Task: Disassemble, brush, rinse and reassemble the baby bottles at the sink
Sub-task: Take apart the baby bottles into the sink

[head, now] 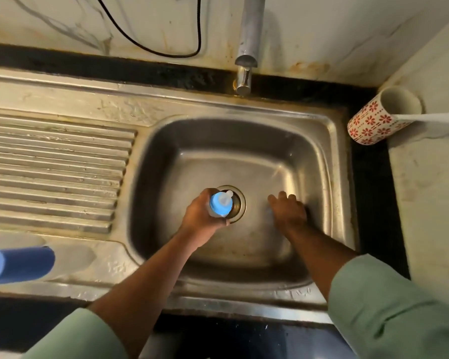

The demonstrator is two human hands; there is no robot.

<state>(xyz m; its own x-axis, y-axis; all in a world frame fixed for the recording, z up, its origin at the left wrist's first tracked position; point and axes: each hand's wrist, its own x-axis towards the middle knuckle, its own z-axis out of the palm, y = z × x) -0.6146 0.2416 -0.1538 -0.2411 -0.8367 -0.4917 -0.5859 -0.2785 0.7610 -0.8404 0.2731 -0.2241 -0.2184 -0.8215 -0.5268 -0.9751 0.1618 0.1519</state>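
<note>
Over the sink basin: both forearms reach in from the near edge, pale green sleeves pushed back toward the elbows.
Left hand [201,213]: raised above the drain [240,203], fingers and thumb curled round the body of a baby bottle [220,205], gripping it just below the collar.
Right hand [288,209]: held low over the right half of the basin, palm down, fingers straight and slightly spread, holding nothing; whether the fingertips touch the steel cannot be told.
Bottle axis: roughly upright, long axis pointing up toward the camera, the blue collar and the pale teat on top, the teat tipped a little toward the far side.
Hidden: the clear bottle body is almost wholly covered by the left hand and by its own collar; part of the drain lies behind it.
Cut off: a blue cylinder [24,264] lies on the drainboard at the left frame edge; what it is cannot be told.
Right counter: a flower-patterned mug [379,120] with a white handle [425,117] resting in it, the handle's end out of frame.
Sink [329,130]: steel, tap [245,71] at the far rim.
</note>
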